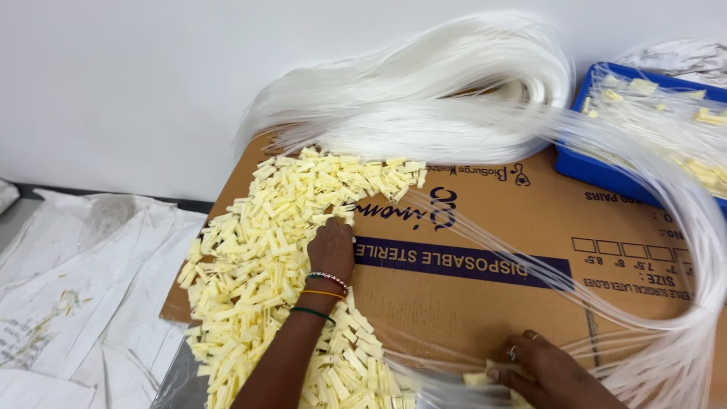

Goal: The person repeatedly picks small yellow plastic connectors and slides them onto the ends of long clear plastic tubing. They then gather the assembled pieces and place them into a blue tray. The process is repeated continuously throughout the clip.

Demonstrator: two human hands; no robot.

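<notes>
Resting palm-down with fingers curled in the pale yellow clips (pixel 265 250), left hand (pixel 331 250); heap running 12 to 6 o'clock. Pinching one clip against clear strands (pixel 485 235) at 5 o'clock, right hand (pixel 541 367), on cardboard (pixel 492 288).

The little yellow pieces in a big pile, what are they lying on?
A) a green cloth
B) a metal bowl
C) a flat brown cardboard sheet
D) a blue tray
C: the pile of little yellow pieces is spread over the flat brown cardboard sheet, where the left hand reaches into it; the blue tray sits apart at the far right.
</notes>
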